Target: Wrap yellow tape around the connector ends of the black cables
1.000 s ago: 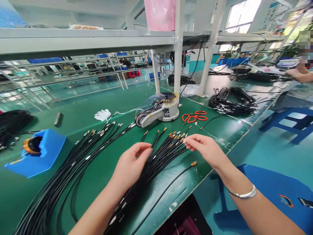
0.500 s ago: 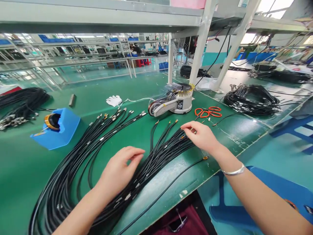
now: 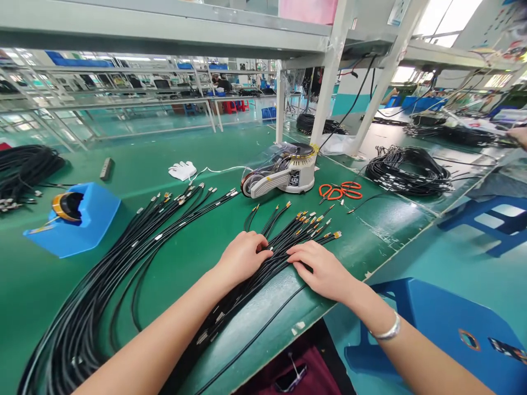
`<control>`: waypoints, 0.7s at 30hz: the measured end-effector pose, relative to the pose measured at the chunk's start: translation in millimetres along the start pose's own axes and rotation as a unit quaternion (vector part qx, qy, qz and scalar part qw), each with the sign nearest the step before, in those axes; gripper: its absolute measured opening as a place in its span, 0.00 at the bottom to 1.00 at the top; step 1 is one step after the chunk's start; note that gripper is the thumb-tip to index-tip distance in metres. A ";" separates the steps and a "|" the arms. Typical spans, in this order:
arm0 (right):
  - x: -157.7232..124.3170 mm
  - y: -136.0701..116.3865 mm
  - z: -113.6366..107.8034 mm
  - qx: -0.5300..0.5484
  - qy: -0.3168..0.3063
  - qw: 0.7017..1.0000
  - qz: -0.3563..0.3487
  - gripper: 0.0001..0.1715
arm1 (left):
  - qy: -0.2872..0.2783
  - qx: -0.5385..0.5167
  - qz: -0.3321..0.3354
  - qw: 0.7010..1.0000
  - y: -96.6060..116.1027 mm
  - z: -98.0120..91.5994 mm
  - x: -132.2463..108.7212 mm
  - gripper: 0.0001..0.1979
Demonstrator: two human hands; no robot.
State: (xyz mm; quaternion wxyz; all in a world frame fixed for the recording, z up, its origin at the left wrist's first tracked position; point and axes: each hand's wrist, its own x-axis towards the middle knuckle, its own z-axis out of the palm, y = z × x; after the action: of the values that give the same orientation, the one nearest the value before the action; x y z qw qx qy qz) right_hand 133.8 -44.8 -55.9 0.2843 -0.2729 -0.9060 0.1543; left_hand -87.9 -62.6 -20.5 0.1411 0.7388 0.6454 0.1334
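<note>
Both hands have drawn in and now lie side by side on the black cable bundle [image 3: 284, 258] — the left hand [image 3: 242, 257] loosely curled over it, the right hand [image 3: 319, 269] flat and open, neither closed in a firm grip. The bundle's gold-tipped connectors fan out toward the tape dispenser [image 3: 280, 178], stopping just short of it. A silver bangle [image 3: 386, 329] circles the right wrist.

The green workbench mat [image 3: 41, 291] spreads around them. Left of the tape dispenser lie a second cable bundle [image 3: 119, 269] and white gloves [image 3: 183, 170], with a blue plastic holder [image 3: 76, 219] farther left. Just right of it sit orange scissors [image 3: 340, 191], then a coil of black cable [image 3: 407, 173]. Behind it rises a white shelf post [image 3: 327, 82], and a co-worker's hand [image 3: 517, 136] shows at the far right edge. A blue stool [image 3: 436, 323] stands on the teal floor [image 3: 411, 263] to its lower right.
</note>
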 end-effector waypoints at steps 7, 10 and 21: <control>-2.6 6.4 5.5 0.034 0.018 0.999 0.013 0.11 | 0.004 0.005 -0.046 0.999 4.7 5.4 2.3 0.10; -3.0 6.2 5.4 0.037 0.013 0.999 0.019 0.11 | 0.011 0.016 -0.040 0.999 6.8 6.3 0.1 0.12; 34.1 46.1 -58.9 0.043 0.023 0.983 0.175 0.12 | 0.026 0.004 -0.030 0.999 4.8 8.7 8.6 0.09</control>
State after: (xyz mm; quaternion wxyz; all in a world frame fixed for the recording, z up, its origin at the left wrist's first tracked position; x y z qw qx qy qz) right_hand 164.3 19.3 -14.7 0.2854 -0.4182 -0.8300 0.2339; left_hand -79.1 -54.9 -26.6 0.1254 0.7161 0.6712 0.1452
